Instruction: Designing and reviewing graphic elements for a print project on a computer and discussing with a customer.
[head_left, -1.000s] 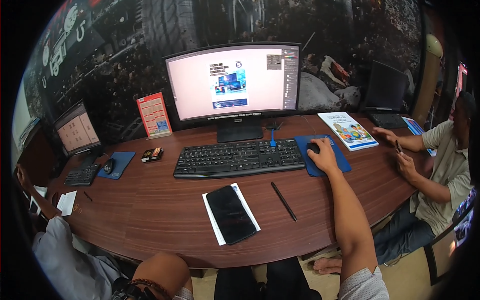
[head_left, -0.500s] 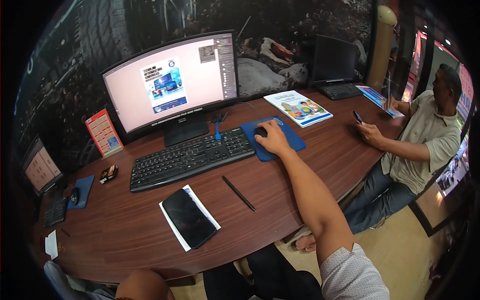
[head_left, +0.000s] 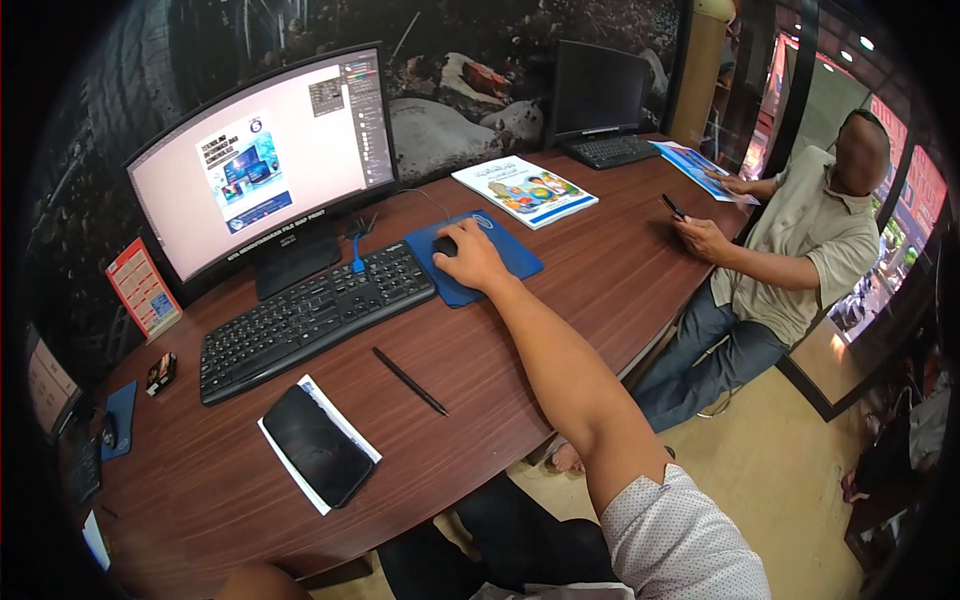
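My right hand (head_left: pixel 473 257) rests closed over a black computer mouse (head_left: pixel 446 246), which lies on a blue mouse pad (head_left: pixel 505 248). Left of the pad stretches a black keyboard (head_left: pixel 318 318). Behind it stands a monitor (head_left: pixel 170 170) showing a blue and white cover design. Nearer the desk's front edge, a dark smartphone (head_left: pixel 318 440) lies on folded white paper (head_left: pixel 303 489), with a black pen (head_left: pixel 410 381) to its right. At the lower edge only a rounded piece of skin shows on the left; my left hand is out of sight.
A booklet (head_left: pixel 525 190) lies beyond the pad, on the brown desk (head_left: pixel 480 350). Farther right are a second monitor (head_left: pixel 603 90) and a seated person (head_left: pixel 785 240) holding a phone (head_left: pixel 673 206). A red desk calendar (head_left: pixel 146 288) and a small dark box (head_left: pixel 161 374) stand left.
The view has swung to the right, so the desk things appear farther left. The seated person's head has turned this way. My right hand stays on the mouse.
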